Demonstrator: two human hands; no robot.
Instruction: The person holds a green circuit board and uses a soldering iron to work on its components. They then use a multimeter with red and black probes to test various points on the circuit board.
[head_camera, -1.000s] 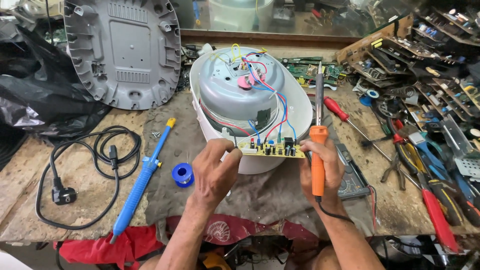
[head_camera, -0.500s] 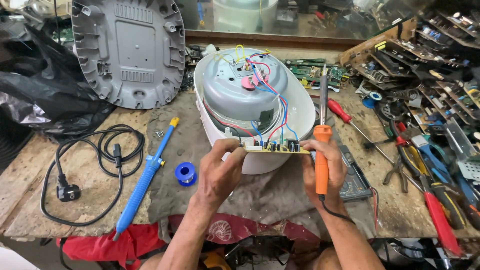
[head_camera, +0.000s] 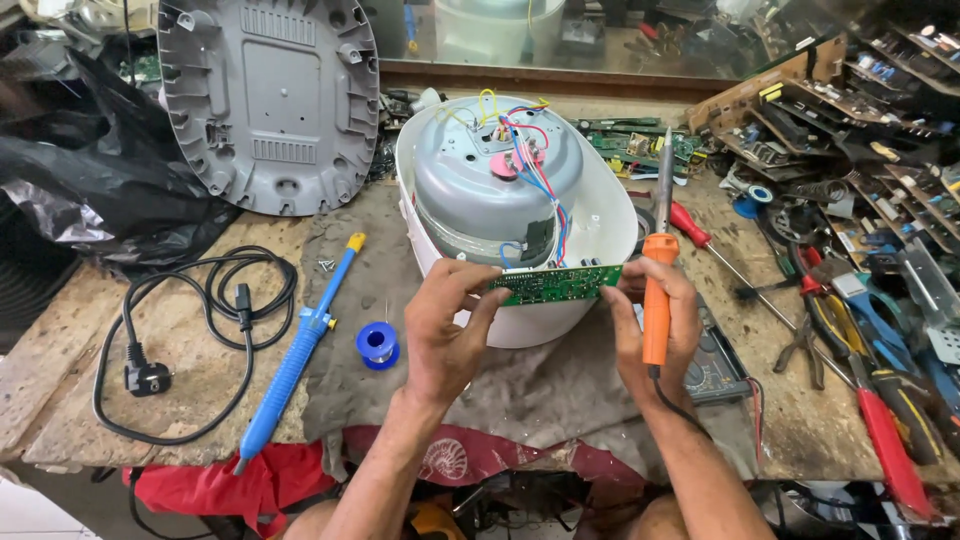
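Note:
My left hand (head_camera: 445, 325) pinches the left end of a green circuit board (head_camera: 555, 284), holding it flat side towards me in front of an upturned white cooker body (head_camera: 520, 190). Red, blue and yellow wires run from the cooker's grey metal underside down to the board. My right hand (head_camera: 655, 320) steadies the board's right end and grips an orange-handled soldering iron (head_camera: 656, 290), whose tip points up and away from me.
A blue desoldering pump (head_camera: 295, 355) and a blue solder spool (head_camera: 377, 344) lie left on the grey cloth. A black power cord (head_camera: 190, 340), a grey base cover (head_camera: 268, 100), a black bag, a multimeter (head_camera: 715, 365), pliers and screwdrivers (head_camera: 860, 340) crowd the bench.
The board has been turned over, so its green side now faces me instead of its component side. Both hands have lifted slightly with it.

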